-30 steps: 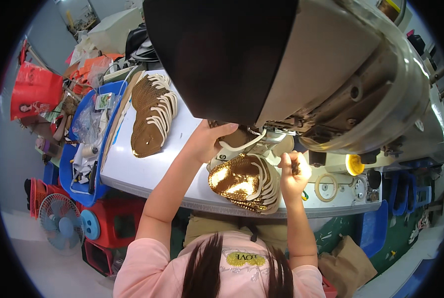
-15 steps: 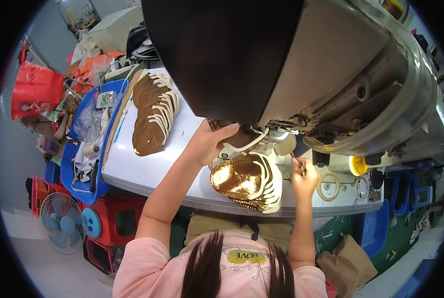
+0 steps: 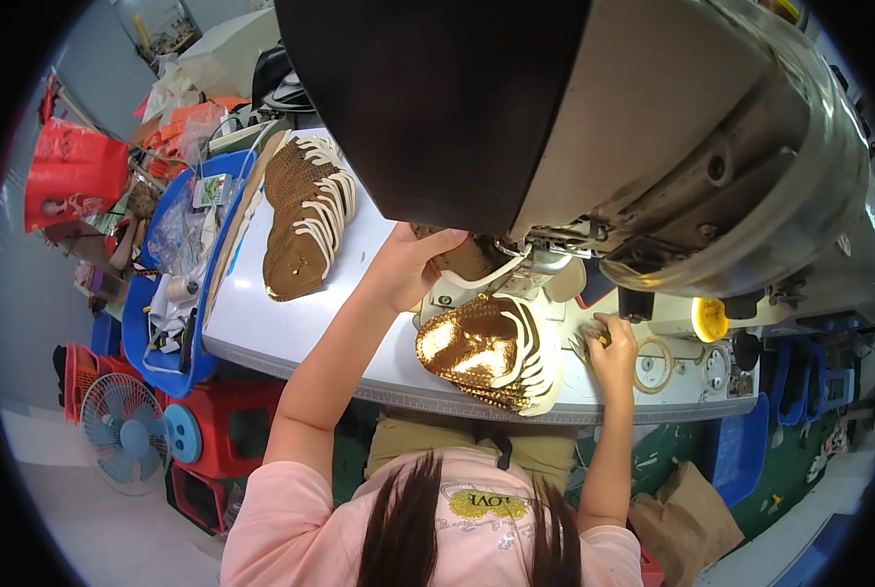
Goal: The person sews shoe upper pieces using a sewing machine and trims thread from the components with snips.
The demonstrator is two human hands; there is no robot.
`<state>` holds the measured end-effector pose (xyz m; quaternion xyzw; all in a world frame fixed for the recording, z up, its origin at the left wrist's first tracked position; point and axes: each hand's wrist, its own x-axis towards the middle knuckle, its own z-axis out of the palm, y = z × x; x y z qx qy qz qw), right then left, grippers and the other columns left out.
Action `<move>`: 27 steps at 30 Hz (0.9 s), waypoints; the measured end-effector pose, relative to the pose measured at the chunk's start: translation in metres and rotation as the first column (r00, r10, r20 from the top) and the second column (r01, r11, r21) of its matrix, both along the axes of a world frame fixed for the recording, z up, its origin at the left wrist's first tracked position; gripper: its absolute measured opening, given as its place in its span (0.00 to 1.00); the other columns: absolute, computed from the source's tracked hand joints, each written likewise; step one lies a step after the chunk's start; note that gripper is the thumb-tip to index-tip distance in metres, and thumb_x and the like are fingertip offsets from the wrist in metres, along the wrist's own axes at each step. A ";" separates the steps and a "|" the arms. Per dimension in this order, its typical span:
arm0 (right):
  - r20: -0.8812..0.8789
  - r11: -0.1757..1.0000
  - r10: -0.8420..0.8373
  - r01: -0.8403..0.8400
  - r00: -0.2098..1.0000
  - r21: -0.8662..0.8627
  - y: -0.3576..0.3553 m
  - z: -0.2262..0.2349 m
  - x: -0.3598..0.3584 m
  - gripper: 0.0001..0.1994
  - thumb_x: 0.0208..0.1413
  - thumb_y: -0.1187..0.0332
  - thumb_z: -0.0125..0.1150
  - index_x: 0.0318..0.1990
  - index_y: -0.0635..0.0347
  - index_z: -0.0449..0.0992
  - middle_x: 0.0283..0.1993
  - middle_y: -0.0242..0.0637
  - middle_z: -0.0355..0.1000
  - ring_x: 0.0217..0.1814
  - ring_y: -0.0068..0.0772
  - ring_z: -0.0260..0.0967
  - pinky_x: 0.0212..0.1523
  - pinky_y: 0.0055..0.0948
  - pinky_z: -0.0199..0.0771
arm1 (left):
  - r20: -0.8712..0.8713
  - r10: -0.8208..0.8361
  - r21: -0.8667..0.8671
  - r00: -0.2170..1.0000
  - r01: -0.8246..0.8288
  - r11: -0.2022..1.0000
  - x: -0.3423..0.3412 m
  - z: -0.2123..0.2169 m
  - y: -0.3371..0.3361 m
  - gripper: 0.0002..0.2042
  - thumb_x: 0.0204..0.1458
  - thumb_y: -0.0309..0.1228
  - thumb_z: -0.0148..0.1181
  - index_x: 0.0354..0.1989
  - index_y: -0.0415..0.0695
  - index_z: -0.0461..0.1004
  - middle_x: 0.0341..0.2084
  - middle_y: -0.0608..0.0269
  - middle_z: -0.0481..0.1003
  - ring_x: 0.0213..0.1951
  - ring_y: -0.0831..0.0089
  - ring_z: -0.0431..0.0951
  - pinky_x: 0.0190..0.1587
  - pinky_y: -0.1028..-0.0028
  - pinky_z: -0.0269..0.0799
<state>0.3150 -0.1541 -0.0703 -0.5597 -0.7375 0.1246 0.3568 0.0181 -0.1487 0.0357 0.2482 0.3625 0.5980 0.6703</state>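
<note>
At the sewing machine (image 3: pixel 653 147) the left hand (image 3: pixel 413 264) grips a brown strapped piece (image 3: pixel 467 259) under the needle, the right hand (image 3: pixel 609 342) pinches something small, gold finished-looking pieces (image 3: pixel 482 347) stack near, more wait far left (image 3: pixel 305 210).

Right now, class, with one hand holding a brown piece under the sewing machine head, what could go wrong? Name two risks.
1. The left hand grips the brown shoe-upper piece close under the grey sewing machine head; fingers could get caught.
2. The shiny gold stack of cut pieces reaches the front edge of the white worktable, between both arms; the right hand beside it could nudge it off.
</note>
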 end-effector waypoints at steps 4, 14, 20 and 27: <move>-0.086 0.999 -0.007 0.010 0.996 0.040 0.004 -0.008 0.006 0.08 0.42 0.81 0.50 0.32 0.64 0.72 0.26 0.44 0.66 0.27 0.42 0.65 0.27 0.30 0.64 | 0.004 -0.052 0.021 0.999 0.052 0.998 0.005 0.005 -0.013 0.17 0.44 0.20 0.55 0.44 0.42 0.62 0.38 0.62 0.69 0.42 0.72 0.70 0.44 0.74 0.68; -0.378 0.977 0.136 -0.061 0.916 0.205 -0.010 0.043 -0.032 0.10 0.54 0.71 0.47 0.32 0.68 0.74 0.22 0.34 0.70 0.22 0.19 0.62 0.24 0.17 0.60 | -0.091 -0.065 0.123 0.994 0.076 0.989 0.008 0.005 -0.027 0.19 0.42 0.23 0.58 0.44 0.40 0.63 0.38 0.61 0.68 0.40 0.72 0.69 0.42 0.74 0.66; -0.365 0.904 0.257 -0.089 0.895 0.418 -0.007 0.082 -0.050 0.04 0.45 0.80 0.53 0.31 0.68 0.72 0.22 0.37 0.67 0.16 0.27 0.62 0.19 0.18 0.60 | -0.117 -0.032 0.070 0.993 0.041 0.997 0.009 -0.003 -0.025 0.17 0.43 0.24 0.57 0.43 0.39 0.63 0.37 0.61 0.68 0.40 0.71 0.70 0.41 0.74 0.68; -0.223 0.932 0.358 -0.360 0.907 0.033 -0.060 0.104 -0.108 0.26 0.33 0.81 0.57 0.47 0.69 0.62 0.47 0.50 0.59 0.40 0.47 0.64 0.34 0.32 0.69 | -0.477 -0.039 0.346 0.878 0.228 0.910 0.060 -0.029 -0.086 0.27 0.47 0.27 0.50 0.57 0.38 0.50 0.46 0.56 0.63 0.44 0.70 0.67 0.45 0.74 0.64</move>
